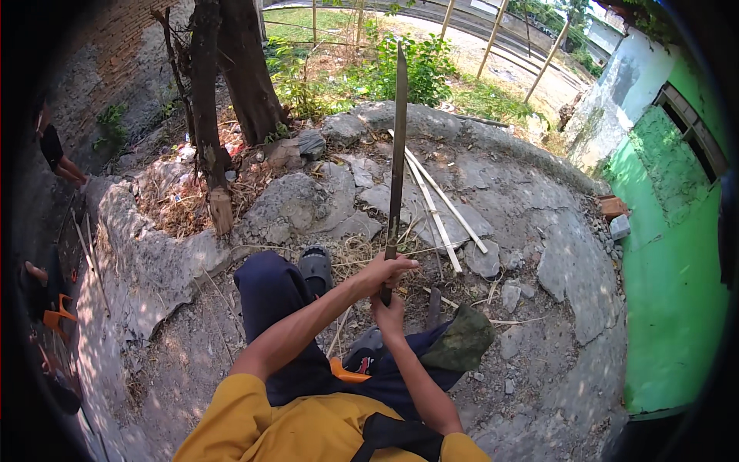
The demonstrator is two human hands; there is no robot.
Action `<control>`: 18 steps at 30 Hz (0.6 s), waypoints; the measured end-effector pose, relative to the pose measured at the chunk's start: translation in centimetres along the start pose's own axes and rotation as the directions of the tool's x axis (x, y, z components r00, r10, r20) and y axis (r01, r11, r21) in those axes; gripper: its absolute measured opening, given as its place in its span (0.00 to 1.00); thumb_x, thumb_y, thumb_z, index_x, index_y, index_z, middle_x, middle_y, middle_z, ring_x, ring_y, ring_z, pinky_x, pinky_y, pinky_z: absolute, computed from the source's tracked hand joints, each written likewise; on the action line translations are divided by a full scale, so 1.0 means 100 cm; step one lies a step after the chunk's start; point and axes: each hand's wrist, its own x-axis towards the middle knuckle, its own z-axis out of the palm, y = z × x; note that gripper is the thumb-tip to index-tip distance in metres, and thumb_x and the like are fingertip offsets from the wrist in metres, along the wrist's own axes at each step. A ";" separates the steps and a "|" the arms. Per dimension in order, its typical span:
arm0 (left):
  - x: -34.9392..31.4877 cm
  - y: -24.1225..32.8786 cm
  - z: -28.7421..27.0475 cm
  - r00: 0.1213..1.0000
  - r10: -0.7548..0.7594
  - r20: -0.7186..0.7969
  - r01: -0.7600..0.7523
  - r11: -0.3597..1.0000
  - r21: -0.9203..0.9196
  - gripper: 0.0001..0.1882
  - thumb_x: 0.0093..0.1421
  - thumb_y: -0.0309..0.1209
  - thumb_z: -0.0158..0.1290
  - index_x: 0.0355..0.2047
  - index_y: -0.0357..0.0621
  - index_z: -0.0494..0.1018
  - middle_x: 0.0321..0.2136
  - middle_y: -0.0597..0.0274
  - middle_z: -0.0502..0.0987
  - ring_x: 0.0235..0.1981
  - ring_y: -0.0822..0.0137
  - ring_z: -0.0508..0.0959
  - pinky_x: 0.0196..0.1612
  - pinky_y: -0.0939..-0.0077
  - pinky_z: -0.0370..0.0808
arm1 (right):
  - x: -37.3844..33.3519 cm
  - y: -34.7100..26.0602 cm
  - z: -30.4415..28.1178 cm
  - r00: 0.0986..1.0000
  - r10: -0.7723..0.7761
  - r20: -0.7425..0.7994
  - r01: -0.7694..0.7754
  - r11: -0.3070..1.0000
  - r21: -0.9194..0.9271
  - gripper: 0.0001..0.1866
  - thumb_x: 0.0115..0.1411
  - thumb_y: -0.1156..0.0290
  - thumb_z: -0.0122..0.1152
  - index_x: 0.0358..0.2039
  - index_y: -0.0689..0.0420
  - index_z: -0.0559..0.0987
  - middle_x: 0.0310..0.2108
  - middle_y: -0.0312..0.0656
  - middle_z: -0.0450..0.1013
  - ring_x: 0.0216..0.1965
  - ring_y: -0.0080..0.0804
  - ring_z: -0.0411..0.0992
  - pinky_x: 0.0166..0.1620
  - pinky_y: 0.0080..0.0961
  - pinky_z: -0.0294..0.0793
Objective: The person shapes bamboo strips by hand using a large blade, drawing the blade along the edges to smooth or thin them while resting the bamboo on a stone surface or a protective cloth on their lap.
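Observation:
A long machete (398,146) stands nearly upright in front of me, its dark, worn blade pointing away and up. My right hand (388,314) is closed around the lower end of its handle. Just above, my left hand (385,271) wraps across the machete where handle meets blade, a fingertip sticking out to the right. Beyond my hands, pale split bamboo strips (436,212) lie on the broken concrete (539,200). A dark green cloth (462,339) covers my right knee.
Thin shavings (358,252) litter the ground by my dark clog (315,268). Part of an orange stool (348,373) shows beneath me. Tree trunks (246,77) rise at the far left, a green wall (670,308) at right. Other people (54,146) sit or stand at the left edge.

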 end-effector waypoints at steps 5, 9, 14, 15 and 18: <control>0.001 -0.005 -0.006 1.000 -0.010 -0.004 0.010 1.000 0.016 0.23 0.63 0.36 0.65 0.21 0.57 0.60 0.13 0.80 0.57 0.13 0.81 0.54 0.18 0.78 0.50 | 0.007 0.024 0.002 1.000 -0.004 -0.001 0.004 1.000 -0.013 0.17 0.68 0.63 0.62 0.22 0.54 0.72 0.16 0.28 0.67 0.16 0.17 0.64 0.20 0.21 0.59; -0.001 -0.002 0.000 1.000 -0.009 0.024 0.008 1.000 0.023 0.23 0.63 0.35 0.65 0.21 0.57 0.59 0.13 0.80 0.57 0.12 0.81 0.54 0.18 0.79 0.49 | 0.006 0.026 0.002 0.999 -0.020 0.036 0.019 0.999 0.026 0.17 0.67 0.64 0.61 0.22 0.55 0.71 0.17 0.29 0.67 0.16 0.17 0.65 0.20 0.20 0.60; 0.000 -0.001 0.002 0.999 -0.044 -0.028 0.045 0.999 0.028 0.26 0.63 0.32 0.64 0.19 0.58 0.55 0.14 0.79 0.55 0.13 0.81 0.54 0.18 0.78 0.48 | 0.006 0.021 0.000 0.998 -0.001 0.055 -0.002 0.999 0.048 0.16 0.68 0.65 0.60 0.24 0.55 0.71 0.17 0.29 0.67 0.16 0.17 0.64 0.19 0.21 0.60; -0.001 -0.001 0.002 0.998 -0.050 -0.032 0.051 0.998 0.027 0.26 0.63 0.32 0.64 0.19 0.57 0.56 0.13 0.79 0.56 0.13 0.81 0.54 0.18 0.78 0.48 | 0.005 0.021 0.000 0.998 0.002 0.057 -0.005 0.999 0.045 0.15 0.68 0.65 0.60 0.24 0.55 0.71 0.17 0.29 0.66 0.16 0.17 0.64 0.19 0.22 0.60; -0.001 -0.002 0.004 0.999 -0.041 -0.024 0.042 0.999 0.029 0.26 0.63 0.32 0.64 0.20 0.57 0.56 0.13 0.79 0.56 0.12 0.80 0.54 0.17 0.77 0.48 | 0.005 0.021 0.000 0.998 0.014 0.063 -0.017 0.999 0.048 0.15 0.69 0.65 0.60 0.25 0.55 0.71 0.17 0.28 0.66 0.16 0.17 0.64 0.19 0.22 0.60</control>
